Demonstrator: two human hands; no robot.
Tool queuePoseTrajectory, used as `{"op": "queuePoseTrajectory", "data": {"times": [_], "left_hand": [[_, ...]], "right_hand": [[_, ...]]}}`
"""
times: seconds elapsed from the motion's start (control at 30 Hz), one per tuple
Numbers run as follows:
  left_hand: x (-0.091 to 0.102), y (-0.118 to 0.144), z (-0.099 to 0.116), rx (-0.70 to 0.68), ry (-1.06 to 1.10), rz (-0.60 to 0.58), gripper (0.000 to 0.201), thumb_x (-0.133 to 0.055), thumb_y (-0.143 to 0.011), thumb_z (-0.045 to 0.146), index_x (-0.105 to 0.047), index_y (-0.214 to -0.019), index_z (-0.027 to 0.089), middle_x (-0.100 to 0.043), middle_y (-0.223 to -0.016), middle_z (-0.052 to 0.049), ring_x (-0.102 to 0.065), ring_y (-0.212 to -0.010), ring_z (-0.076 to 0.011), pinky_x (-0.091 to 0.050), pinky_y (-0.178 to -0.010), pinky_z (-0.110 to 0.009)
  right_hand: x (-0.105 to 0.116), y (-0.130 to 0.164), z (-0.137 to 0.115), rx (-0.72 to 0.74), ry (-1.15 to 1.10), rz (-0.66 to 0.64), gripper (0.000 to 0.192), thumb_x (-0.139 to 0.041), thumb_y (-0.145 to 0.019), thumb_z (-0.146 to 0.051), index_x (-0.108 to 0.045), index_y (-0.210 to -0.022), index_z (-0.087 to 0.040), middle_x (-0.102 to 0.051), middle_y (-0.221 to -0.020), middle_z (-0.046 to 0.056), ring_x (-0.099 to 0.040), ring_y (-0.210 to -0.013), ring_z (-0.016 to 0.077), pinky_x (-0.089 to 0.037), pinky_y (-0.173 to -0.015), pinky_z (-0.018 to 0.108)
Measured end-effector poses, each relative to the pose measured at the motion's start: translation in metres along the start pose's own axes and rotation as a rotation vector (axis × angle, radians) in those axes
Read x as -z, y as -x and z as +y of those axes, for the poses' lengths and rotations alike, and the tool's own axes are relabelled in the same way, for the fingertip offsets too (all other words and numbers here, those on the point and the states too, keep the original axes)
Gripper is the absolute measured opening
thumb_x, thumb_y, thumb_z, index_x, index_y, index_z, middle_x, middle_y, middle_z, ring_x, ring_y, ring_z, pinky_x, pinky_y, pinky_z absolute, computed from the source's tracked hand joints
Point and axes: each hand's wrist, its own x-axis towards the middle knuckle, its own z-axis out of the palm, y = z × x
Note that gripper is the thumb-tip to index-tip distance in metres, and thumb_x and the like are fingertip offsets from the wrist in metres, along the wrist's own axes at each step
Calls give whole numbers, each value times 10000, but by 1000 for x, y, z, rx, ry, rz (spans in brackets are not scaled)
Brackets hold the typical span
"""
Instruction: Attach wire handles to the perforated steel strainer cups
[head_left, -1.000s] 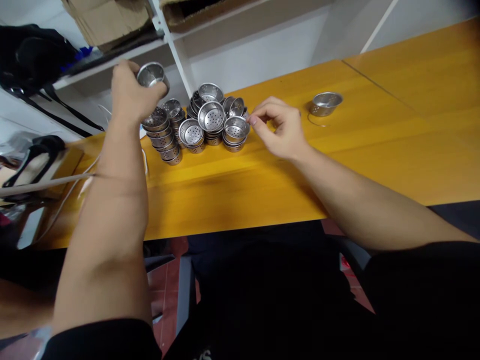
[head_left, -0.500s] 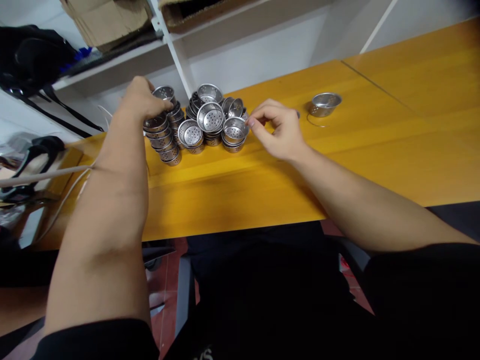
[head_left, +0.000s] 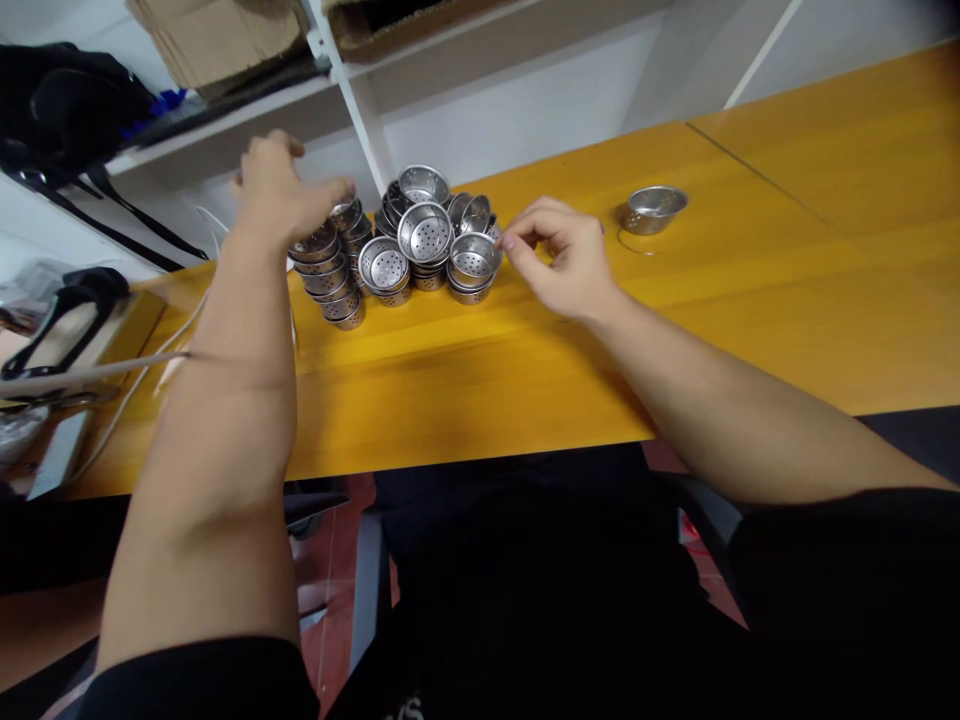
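My left hand [head_left: 281, 190] is raised just above the left stacks of perforated metal cups [head_left: 330, 275], its fingers spread and slightly blurred, with nothing visible in it. It hides part of the stack tops. To the right, my right hand [head_left: 562, 255] has thumb and forefinger pinched together beside the rim of a perforated metal cup [head_left: 474, 258]. Whether the fingertips touch that rim or hold something thin is too small to tell. Several more cups [head_left: 424, 232] stand stacked or lie tilted between the hands.
A lone metal cup [head_left: 655, 210] stands on the yellow wooden table [head_left: 465, 400] at the right, with a thin wire loop [head_left: 634, 245] by it. White shelving [head_left: 525, 100] with a cardboard box [head_left: 225, 40] rises behind. A pale cable [head_left: 97, 370] runs past my left forearm.
My left hand has lifted up from the cup on the left stacks, and its fingers have spread. My right hand keeps nearly the same place and pinch.
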Motion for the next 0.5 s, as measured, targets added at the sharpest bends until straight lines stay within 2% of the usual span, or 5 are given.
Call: {"op": "queuePoseTrajectory", "data": {"times": [0.13, 0.23, 0.3, 0.4, 0.5], "left_hand": [[-23, 17, 35, -18, 35, 20, 583, -876, -1111, 850, -793, -1327, 315, -818, -1177, -64, -819, -1364, -343, -710, -1163, -542], [-56, 52, 49, -91, 105, -60, 429, -883, -1134, 723, -793, -1153, 304, -796, -1094, -56, -847, -1173, -307, -694, -1043, -494], [-85, 78, 49, -185, 198, -212, 356, -860, -1142, 575, -743, -977, 281, -772, -958, -40, -771, -915, -232, -621, -887, -429], [-127, 109, 37, -250, 309, -429, 443, -741, -1133, 415, -542, -767, 262, -574, -705, 24, -524, -672, -152, -427, -738, -386], [-154, 122, 23, -166, 321, -527, 435, -710, -1111, 446, -530, -756, 269, -474, -648, 59, -415, -628, -143, -335, -707, -385]], "right_hand": [[8, -6, 8, -8, 74, 105, 604, -844, -1130, -941, -806, -955, -364, -785, -987, 113, -730, -988, 382, -706, -1026, 681], [26, -17, 22, 15, 171, 252, 605, -798, -1171, -958, -838, -1058, -365, -824, -1077, 125, -700, -962, 352, -641, -915, 612], [44, -26, 37, 48, 220, 379, 529, -800, -1223, -872, -842, -1142, -351, -847, -1157, 132, -694, -964, 323, -595, -899, 573], [77, -36, 60, -27, 309, 502, 181, -923, -1226, -438, -789, -1162, -336, -844, -1235, 124, -712, -1062, 306, -588, -1003, 517], [105, -40, 66, -241, 517, 545, 423, -893, -1048, 94, -763, -1184, -284, -833, -1394, 169, -743, -1304, 332, -558, -1214, 523]]}}
